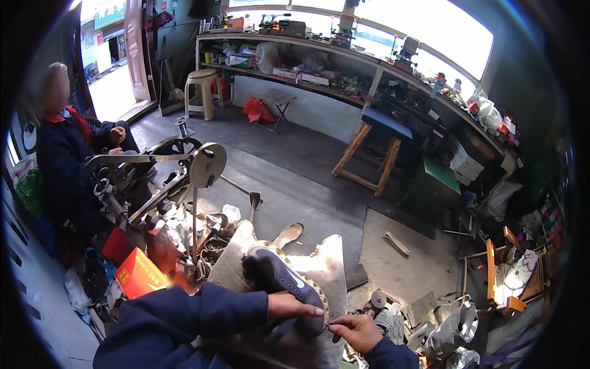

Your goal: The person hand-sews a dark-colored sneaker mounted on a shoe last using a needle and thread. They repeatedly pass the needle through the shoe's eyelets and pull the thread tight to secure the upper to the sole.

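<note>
A dark grey shoe [284,278] with a white mark on its side and a tan, bumpy sole edge lies across a pale, worn cloth [335,261] over my lap. My left hand [294,306] grips the shoe near its closer end, thumb laid along the upper. Beside that end, my right hand [359,332] is closed in a pinch at the sole edge. Whatever sits between those fingertips is too small to name. A loose tan sole-shaped piece [287,235] shows just beyond the cloth.
At left, a hand-cranked sewing machine with a wheel [208,165] stands before a seated person [67,141]. An orange-red box [140,273] and piled scraps lie nearby. A blue-topped stool [387,123], green box [433,184], wooden chair [507,277] and long workbench [289,38] stand beyond.
</note>
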A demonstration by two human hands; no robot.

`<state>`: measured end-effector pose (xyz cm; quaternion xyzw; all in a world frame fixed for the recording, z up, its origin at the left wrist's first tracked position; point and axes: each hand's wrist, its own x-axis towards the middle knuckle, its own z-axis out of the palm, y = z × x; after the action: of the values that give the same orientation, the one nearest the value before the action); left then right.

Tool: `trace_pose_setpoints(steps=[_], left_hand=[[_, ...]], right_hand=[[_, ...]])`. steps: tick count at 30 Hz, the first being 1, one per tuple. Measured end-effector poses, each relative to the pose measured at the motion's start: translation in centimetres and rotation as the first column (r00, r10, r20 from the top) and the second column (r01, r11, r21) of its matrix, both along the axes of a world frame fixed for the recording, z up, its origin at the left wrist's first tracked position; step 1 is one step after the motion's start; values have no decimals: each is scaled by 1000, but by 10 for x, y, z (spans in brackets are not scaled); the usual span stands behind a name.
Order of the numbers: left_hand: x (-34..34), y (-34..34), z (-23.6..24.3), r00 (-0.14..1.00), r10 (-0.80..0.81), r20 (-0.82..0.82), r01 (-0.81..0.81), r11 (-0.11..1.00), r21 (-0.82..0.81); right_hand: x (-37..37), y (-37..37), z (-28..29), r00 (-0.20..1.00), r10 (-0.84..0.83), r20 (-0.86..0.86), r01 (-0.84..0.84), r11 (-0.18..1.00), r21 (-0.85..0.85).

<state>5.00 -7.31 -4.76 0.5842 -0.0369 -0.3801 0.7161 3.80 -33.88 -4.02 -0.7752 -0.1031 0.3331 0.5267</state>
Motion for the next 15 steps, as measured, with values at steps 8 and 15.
trace_pose_setpoints(steps=[8, 15], left_hand=[[31, 58, -20, 916, -349, 199, 298, 922, 246], [15, 52, -22, 526, -583, 620, -57, 703, 709]], right_hand=[[4, -12, -9, 998, -11, -66, 11, 1000, 1], [4, -10, -9, 997, -15, -69, 16, 1000, 14]])
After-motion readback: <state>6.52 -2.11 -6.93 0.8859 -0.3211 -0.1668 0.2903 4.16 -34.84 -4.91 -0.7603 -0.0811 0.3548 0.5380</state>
